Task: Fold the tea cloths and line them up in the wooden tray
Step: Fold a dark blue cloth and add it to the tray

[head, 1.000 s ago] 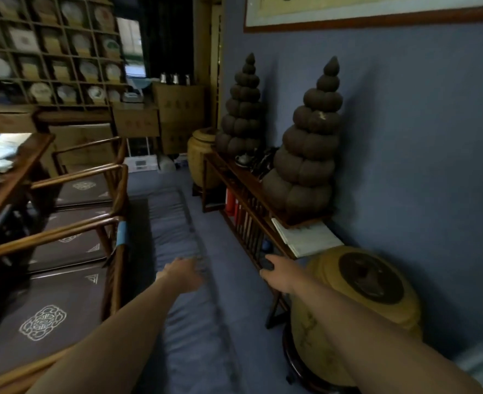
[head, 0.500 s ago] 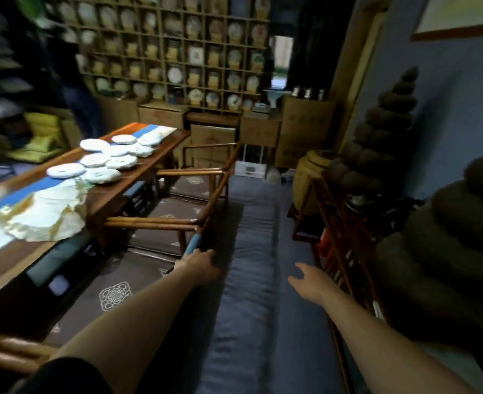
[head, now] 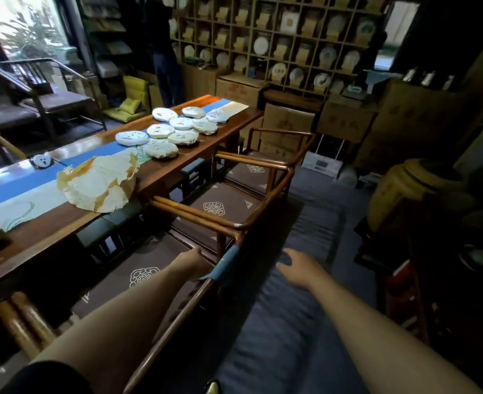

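Note:
No tea cloths and no wooden tray are in view. My left hand point(head: 190, 260) reaches forward above a brown chair cushion point(head: 138, 275), just left of the chair's wooden back rail point(head: 226, 264); it holds nothing, and its fingers are partly hidden. My right hand point(head: 297, 265) hangs with relaxed fingers over the blue floor runner point(head: 291, 322), also holding nothing. A long wooden table point(head: 160, 177) with a blue and white runner stands to the left.
Several round paper-wrapped tea cakes point(head: 160, 149) and a crumpled yellow wrapper point(head: 101, 183) lie on the table. Wooden armchairs point(head: 263, 191) line its near side. A person point(head: 165, 61) stands by the far shelves. A yellow jar point(head: 410, 186) and dark furniture stand at the right.
My view has swung left from the wall-side console to the long table and chairs. Both hands stay stretched forward and hold nothing; the left hand now sits over the chair seat.

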